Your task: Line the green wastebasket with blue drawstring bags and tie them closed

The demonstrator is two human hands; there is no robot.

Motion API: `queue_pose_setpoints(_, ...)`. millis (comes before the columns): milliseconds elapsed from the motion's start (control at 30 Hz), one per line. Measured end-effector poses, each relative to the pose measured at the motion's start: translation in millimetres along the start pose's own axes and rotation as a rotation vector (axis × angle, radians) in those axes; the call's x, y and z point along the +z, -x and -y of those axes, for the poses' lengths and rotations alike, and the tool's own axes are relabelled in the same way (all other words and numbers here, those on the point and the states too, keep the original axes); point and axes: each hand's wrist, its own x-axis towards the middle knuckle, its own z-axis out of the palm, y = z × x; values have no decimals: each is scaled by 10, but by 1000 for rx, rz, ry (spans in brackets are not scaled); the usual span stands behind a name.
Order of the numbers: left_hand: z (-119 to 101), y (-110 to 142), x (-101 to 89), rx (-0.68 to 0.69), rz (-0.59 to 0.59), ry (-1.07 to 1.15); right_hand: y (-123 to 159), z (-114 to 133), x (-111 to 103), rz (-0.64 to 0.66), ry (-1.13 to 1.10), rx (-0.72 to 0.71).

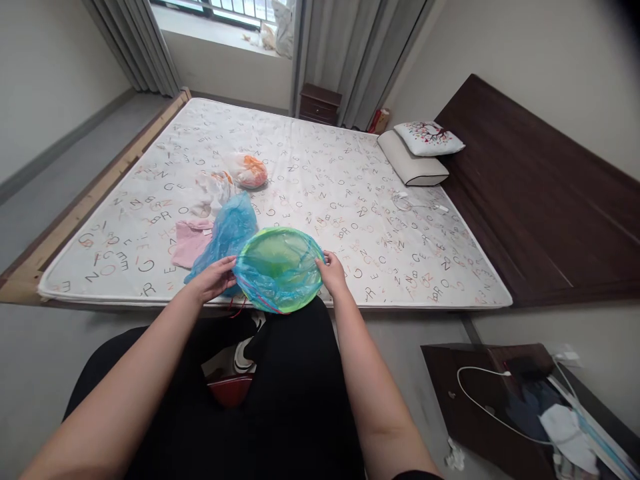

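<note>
Left hand [213,280], right hand [333,273] on blue-bagged green disc [279,270]

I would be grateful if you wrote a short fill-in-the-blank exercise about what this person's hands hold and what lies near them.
The left hand and right hand hold a round green-rimmed disc covered in ____ plastic.
Left of the crumpled plastic bag lies a ____ cloth.
The mattress is printed with ____.

Missing words: blue; pink; letters.

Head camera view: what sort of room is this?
Most likely a bedroom in a home: there is a letter-printed mattress, a dark wooden headboard, a white pillow and a small wooden bedside cabinet.
</note>
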Motion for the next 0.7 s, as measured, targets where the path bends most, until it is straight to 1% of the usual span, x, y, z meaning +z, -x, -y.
queue_pose_setpoints(33,-2,39,-52,-16,-8,-21,27,24,33,-18,25,-10)
queue_pose_setpoints(100,11,109,-101,-3,-29,1,81,77,102,-35,65,-41)
queue_pose_setpoints(233,122,191,-60,91,-19,130,141,130,210,-50,151,-66)
queue_pose_setpoints(333,268,223,-18,113,-7,164,162,134,237,-70,224,-37)
queue_pose_setpoints(433,433,287,-7,138,63,131,205,141,239,-108,262,28)
queue_pose_setpoints(500,528,365,-7,132,90,99,250,151,245,-126,260,57)
queue_pose_setpoints(600,623,511,-6,88,101,99,325,166,277,-136,253,65)
queue_pose_setpoints(700,659,622,-13,50,56,177,388,183,322,-139,229,91)
